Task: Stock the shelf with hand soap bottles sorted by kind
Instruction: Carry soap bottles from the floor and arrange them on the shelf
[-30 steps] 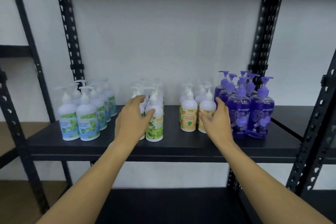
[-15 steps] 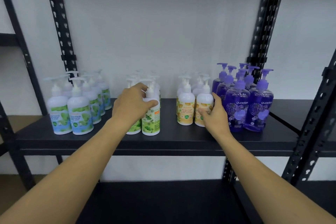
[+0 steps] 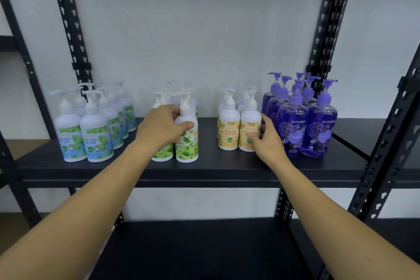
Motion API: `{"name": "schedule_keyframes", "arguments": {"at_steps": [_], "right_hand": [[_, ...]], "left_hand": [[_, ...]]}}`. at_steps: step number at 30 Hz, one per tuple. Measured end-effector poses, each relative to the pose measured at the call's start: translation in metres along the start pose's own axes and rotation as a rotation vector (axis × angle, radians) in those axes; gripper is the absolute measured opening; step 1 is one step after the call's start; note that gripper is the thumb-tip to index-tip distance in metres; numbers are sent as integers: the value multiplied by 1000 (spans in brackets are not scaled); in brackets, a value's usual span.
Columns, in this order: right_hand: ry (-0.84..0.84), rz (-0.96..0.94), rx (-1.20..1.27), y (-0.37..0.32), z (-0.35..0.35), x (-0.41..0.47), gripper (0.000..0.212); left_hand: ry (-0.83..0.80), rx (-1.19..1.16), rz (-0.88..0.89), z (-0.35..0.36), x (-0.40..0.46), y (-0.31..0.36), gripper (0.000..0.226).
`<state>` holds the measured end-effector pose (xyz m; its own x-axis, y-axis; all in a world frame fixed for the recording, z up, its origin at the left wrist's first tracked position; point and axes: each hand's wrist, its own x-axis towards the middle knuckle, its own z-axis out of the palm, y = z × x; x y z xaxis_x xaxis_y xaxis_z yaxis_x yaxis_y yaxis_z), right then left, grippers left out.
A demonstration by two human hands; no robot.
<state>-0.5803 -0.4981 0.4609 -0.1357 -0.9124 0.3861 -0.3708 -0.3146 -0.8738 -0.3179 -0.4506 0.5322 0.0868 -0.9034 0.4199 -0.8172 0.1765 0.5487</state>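
Hands [image 3: 162, 128] at black shelf [image 3: 204, 167]

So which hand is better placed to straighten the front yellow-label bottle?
The right hand. Its fingers already curl around the front yellow-label bottle, between it and the purple bottles. The left hand is farther away, holding a green-label bottle.
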Motion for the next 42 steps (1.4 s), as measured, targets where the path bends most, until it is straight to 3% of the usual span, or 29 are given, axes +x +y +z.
{"name": "schedule_keyframes", "arguments": {"at_steps": [6, 13, 16, 23, 30, 42], "right_hand": [[-28, -1, 11, 3, -1, 1, 66], [-15, -12, -39, 3, 2, -2, 72], [-19, -14, -30, 3, 2, -3, 71], [-38, -7, -32, 2, 1, -3, 72], [-14, -14, -39, 2, 3, -3, 72], [-51, 14, -6, 6, 1, 2, 69]], "left_hand": [[98, 101, -1, 0, -5, 1, 41], [-13, -33, 12, -9, -2, -1, 25], [23, -11, 10, -8, -1, 0, 22], [125, 199, 5, -3, -5, 7, 40], [11, 99, 41, -6, -6, -6, 39], [29, 131, 49, -7, 1, -8, 41]]}}
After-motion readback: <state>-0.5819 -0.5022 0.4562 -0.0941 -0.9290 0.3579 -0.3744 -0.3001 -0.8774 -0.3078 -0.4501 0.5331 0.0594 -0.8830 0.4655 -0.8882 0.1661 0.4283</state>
